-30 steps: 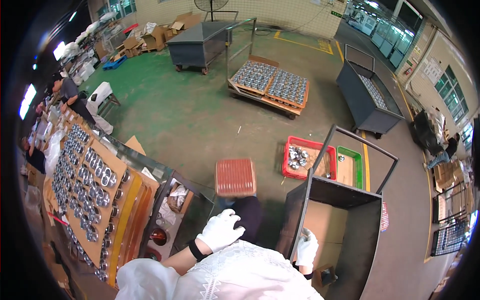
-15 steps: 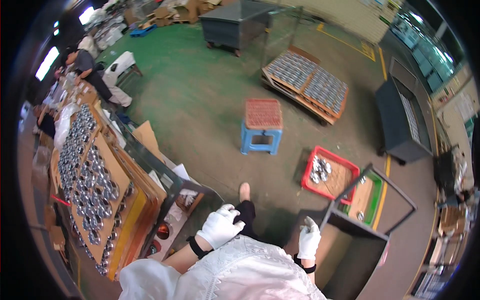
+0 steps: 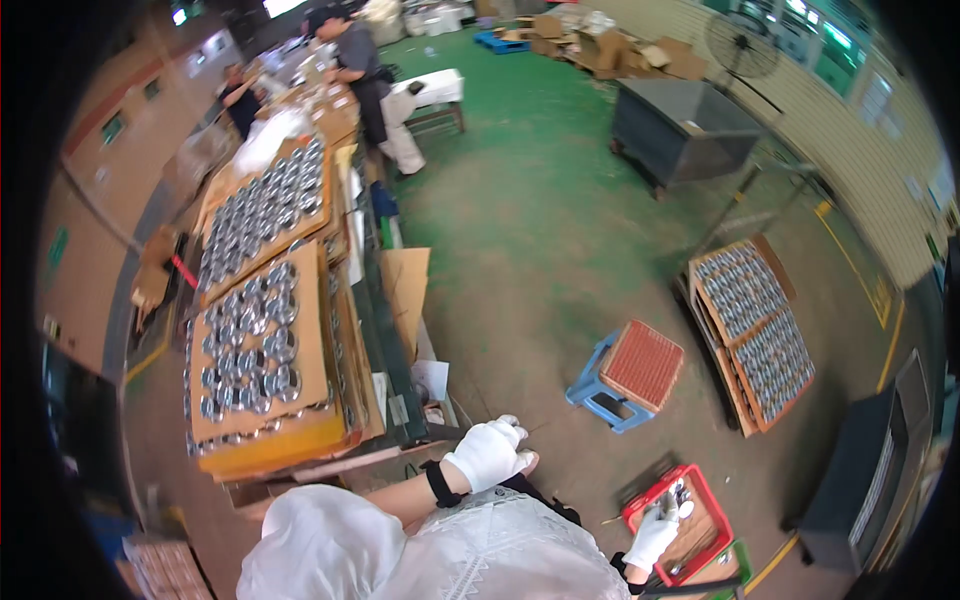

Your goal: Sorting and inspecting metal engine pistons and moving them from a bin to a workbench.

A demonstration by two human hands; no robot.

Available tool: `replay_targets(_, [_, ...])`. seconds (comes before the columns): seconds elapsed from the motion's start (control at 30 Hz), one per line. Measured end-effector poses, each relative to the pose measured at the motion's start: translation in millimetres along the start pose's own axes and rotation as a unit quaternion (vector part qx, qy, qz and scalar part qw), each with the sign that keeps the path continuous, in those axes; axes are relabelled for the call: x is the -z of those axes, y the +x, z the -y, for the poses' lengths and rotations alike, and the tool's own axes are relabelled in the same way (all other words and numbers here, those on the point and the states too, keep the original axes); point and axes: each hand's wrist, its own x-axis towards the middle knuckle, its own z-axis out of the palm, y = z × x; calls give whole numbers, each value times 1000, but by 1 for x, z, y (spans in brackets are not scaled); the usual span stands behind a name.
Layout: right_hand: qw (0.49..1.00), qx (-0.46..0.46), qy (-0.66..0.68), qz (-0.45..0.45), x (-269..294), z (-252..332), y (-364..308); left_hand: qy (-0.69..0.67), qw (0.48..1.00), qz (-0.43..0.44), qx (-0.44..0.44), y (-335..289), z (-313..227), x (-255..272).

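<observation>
My left hand (image 3: 490, 452), in a white glove with a black wrist band, hovers before my body. Its fingers are loosely bent and apart, with nothing seen in them. Lower right, my white-gloved right hand (image 3: 650, 545) overlaps the view of a red plastic crate (image 3: 717, 500); whether it touches the crate I cannot tell. Its fingers are blurred against shiny metal parts (image 3: 684, 500) lying in the crate. Left of me, rows of round chrome parts (image 3: 250, 345) stand on cardboard sheets (image 3: 315, 345), stacked in layers on a long bench.
A blue stool (image 3: 608, 398) with a red woven top stands ahead right. Beyond it, a low trolley (image 3: 722, 385) bears more chrome parts. Grey wheeled bins (image 3: 680, 135) stand farther off and at right. A person (image 3: 365, 85) works at the bench's far end; another sits nearby.
My view has swung left, so the bench, stool and trolley appear farther right. My right hand has shifted lower right and now overlaps the red crate. The left hand stays before my body.
</observation>
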Motion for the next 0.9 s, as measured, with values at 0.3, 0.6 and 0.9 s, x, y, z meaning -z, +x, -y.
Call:
replay_targets(0.3, [988, 71, -8, 135, -26, -55, 151, 4, 996, -3, 86, 62, -44, -36])
replay_targets(0.6, [939, 299, -32, 165, -27, -32, 304, -65, 963, 35, 259, 92, -107, -60])
replay_targets(0.9, [980, 158, -107, 63, -20, 22, 347, 51, 976, 9, 212, 140, -54, -76])
